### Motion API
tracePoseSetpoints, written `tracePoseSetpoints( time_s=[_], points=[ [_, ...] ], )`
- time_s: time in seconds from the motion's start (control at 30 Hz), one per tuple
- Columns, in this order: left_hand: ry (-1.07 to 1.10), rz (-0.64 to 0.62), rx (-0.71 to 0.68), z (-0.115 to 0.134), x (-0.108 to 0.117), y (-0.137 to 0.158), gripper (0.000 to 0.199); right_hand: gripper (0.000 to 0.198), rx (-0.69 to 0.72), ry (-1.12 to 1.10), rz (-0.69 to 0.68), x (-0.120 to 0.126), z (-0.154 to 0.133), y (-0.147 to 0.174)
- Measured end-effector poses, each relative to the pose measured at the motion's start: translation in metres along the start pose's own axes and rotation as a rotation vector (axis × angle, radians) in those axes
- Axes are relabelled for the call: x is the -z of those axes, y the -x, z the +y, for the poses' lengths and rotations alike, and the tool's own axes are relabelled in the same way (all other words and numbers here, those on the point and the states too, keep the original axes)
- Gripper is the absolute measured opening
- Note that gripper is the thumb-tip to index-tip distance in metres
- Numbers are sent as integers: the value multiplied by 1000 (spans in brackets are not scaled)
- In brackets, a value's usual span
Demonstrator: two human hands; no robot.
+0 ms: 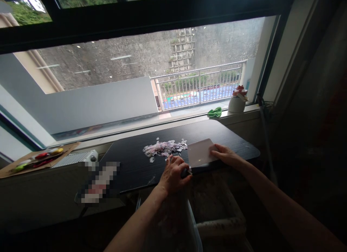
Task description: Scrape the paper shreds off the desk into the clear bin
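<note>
A pile of torn paper scraps [165, 148] lies on a black tabletop [130, 165]. My right hand [226, 155] grips the right edge of a flat, pale rectangular sheet [199, 152], thumb and fingers closed on it. The sheet's left edge is right beside the scraps. In front of the pile, at the table's near edge, my left hand [175, 172] is closed with curled fingers. Something small and dark with a light tip shows by its thumb, too dim to name.
Below the table edge stand a clear plastic bin [193, 223] and a pale tub [221, 225]. On the windowsill are a green cloth [214, 112] and a white jug [236, 104]. A white heater [78, 159] and a cardboard sheet [71, 147] with colourful items are at left.
</note>
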State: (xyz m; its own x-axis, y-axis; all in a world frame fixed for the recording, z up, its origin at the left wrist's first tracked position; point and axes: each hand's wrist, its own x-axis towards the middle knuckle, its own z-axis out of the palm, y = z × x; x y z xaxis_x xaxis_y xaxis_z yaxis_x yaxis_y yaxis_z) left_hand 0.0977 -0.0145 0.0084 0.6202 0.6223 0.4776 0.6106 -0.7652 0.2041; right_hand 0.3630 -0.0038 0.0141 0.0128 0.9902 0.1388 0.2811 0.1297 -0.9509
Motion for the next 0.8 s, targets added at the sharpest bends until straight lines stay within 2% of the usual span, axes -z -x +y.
tracePoseSetpoints(
  time_s=[0.3, 0.5, 0.63, 0.8],
  points=[
    [10, 73, -113, -4, -2, 4, 7, 25, -11, -33, -7, 3, 6, 0],
    [19, 81, -54, -1, -1, 3, 16, 21, 35, 81, 61, -1, 6, -1],
    [4, 45, -29, 0, 0, 2, 14, 22, 47, 47, 16, -1, 10, -2],
    [18, 49, -67, -1, 1, 3, 8, 26, 22, -3, -32, 3, 13, -2]
  ],
)
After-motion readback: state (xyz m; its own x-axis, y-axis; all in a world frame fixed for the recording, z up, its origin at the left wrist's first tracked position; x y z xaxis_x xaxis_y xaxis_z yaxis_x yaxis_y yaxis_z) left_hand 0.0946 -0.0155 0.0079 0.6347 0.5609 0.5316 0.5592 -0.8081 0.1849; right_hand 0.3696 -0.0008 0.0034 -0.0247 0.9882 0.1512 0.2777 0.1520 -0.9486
